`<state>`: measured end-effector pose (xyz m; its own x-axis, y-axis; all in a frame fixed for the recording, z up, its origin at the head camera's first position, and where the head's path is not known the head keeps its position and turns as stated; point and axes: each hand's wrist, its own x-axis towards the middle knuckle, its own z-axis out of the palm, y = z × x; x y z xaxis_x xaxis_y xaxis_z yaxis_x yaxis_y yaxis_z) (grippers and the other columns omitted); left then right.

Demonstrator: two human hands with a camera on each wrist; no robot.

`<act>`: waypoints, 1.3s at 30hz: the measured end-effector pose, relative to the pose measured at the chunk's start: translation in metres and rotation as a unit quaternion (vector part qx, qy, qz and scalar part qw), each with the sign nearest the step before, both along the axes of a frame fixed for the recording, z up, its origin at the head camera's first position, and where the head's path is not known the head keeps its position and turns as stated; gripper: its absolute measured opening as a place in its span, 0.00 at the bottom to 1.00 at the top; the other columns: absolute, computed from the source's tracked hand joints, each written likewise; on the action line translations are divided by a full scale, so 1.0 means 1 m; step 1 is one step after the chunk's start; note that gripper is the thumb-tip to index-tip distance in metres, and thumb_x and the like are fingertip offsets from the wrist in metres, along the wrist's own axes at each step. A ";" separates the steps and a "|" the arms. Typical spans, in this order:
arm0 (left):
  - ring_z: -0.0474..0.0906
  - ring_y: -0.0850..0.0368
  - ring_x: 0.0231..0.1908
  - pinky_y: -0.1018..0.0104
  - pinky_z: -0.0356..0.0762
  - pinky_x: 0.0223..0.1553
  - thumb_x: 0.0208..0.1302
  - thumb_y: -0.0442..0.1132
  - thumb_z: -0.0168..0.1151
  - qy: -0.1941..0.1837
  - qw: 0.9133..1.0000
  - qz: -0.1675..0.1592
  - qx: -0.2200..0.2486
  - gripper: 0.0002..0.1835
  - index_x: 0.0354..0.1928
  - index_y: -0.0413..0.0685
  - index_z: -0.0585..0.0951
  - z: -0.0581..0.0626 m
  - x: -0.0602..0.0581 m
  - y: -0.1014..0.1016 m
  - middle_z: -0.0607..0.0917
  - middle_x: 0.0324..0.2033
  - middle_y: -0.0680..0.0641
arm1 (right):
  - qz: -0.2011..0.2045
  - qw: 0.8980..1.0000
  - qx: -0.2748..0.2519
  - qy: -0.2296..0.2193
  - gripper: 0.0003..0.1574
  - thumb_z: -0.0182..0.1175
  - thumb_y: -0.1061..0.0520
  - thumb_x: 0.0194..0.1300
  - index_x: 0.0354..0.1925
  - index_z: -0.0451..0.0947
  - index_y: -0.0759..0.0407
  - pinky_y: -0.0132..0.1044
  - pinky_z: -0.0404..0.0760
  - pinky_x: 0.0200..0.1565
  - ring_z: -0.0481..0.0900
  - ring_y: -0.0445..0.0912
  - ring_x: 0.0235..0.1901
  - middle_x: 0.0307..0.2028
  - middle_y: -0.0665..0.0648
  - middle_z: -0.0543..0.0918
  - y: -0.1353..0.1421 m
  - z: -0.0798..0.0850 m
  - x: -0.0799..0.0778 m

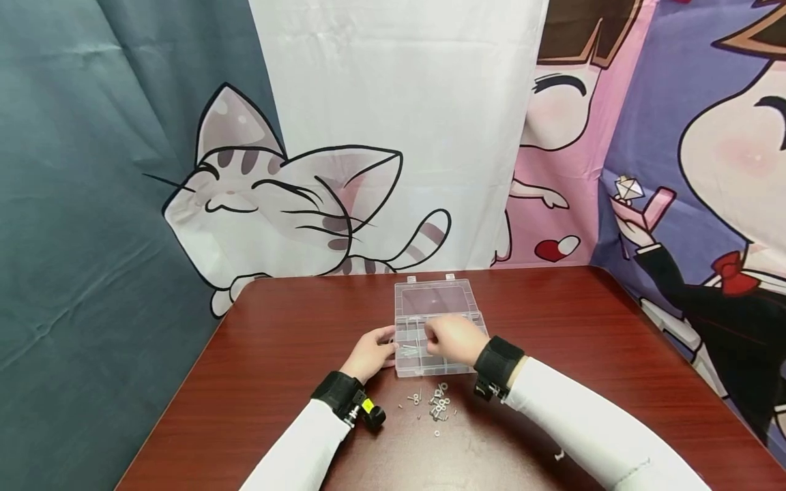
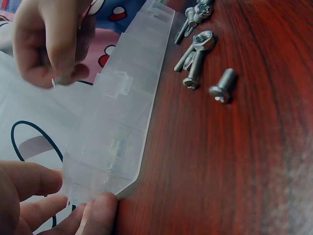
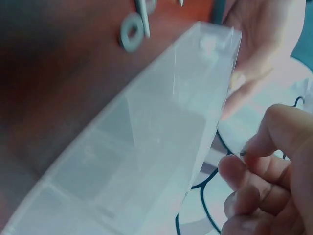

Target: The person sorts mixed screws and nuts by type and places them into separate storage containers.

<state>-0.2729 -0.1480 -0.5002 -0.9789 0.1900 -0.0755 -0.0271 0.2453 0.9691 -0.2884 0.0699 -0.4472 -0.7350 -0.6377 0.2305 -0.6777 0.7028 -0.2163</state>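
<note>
A clear plastic compartment box (image 1: 424, 372) stands on the table with its lid (image 1: 434, 299) swung back, away from me. My left hand (image 1: 367, 354) grips the box's left side, its fingertips at the corner in the left wrist view. Over the compartments, my right hand (image 1: 457, 339) pinches a tiny metal piece (image 2: 54, 83) between thumb and fingertips; its kind is mostly hidden. Slender pale pieces (image 1: 408, 351) lie in a left compartment. In front of the box are loose bolts and nuts, among them a short screw (image 2: 223, 87) and a washer (image 3: 131, 32).
The reddish-brown table (image 1: 295, 320) runs back to a printed cloth backdrop (image 1: 393, 88). A lone screw (image 1: 559, 455) lies beside the right sleeve (image 1: 602, 416). Several small pieces of hardware are scattered between my forearms.
</note>
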 end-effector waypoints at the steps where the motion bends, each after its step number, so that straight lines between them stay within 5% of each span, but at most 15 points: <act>1: 0.80 0.43 0.54 0.58 0.86 0.43 0.72 0.30 0.54 0.001 1.000 0.000 -0.002 0.26 0.70 0.33 0.67 0.001 -0.001 0.000 0.72 0.64 0.31 | -0.008 1.000 0.006 0.002 0.15 0.67 0.58 0.55 0.22 0.69 0.49 0.32 0.65 0.22 0.65 0.39 0.19 0.18 0.44 0.68 -0.001 0.002 -0.003; 4: 0.80 0.43 0.54 0.58 0.85 0.44 0.72 0.31 0.54 0.004 1.000 0.004 -0.006 0.25 0.70 0.35 0.67 0.004 -0.002 0.001 0.73 0.64 0.32 | -0.009 1.000 0.027 0.008 0.14 0.68 0.57 0.54 0.22 0.71 0.50 0.33 0.64 0.21 0.65 0.40 0.18 0.18 0.44 0.69 -0.006 0.006 -0.011; 11: 0.80 0.40 0.54 0.56 0.86 0.43 0.72 0.29 0.54 0.011 1.000 0.001 -0.004 0.26 0.69 0.31 0.67 0.014 0.000 0.002 0.72 0.64 0.30 | 0.075 0.994 0.073 0.043 0.10 0.67 0.55 0.52 0.22 0.75 0.48 0.34 0.72 0.22 0.71 0.39 0.21 0.21 0.43 0.74 -0.022 0.000 -0.014; 30: 0.80 0.41 0.53 0.58 0.86 0.43 0.71 0.30 0.54 0.007 1.000 0.008 -0.011 0.26 0.69 0.34 0.68 0.004 0.002 0.003 0.71 0.65 0.30 | 0.071 0.992 0.104 0.015 0.02 0.69 0.56 0.58 0.29 0.85 0.52 0.40 0.81 0.31 0.81 0.43 0.28 0.27 0.47 0.84 -0.034 -0.004 0.003; 39: 0.79 0.41 0.55 0.58 0.86 0.43 0.71 0.30 0.54 0.004 1.000 0.009 -0.008 0.26 0.70 0.34 0.68 0.000 0.001 0.000 0.71 0.65 0.31 | 0.093 0.994 0.057 0.009 0.05 0.66 0.57 0.62 0.29 0.81 0.48 0.35 0.77 0.29 0.75 0.38 0.25 0.25 0.43 0.80 -0.027 -0.011 0.001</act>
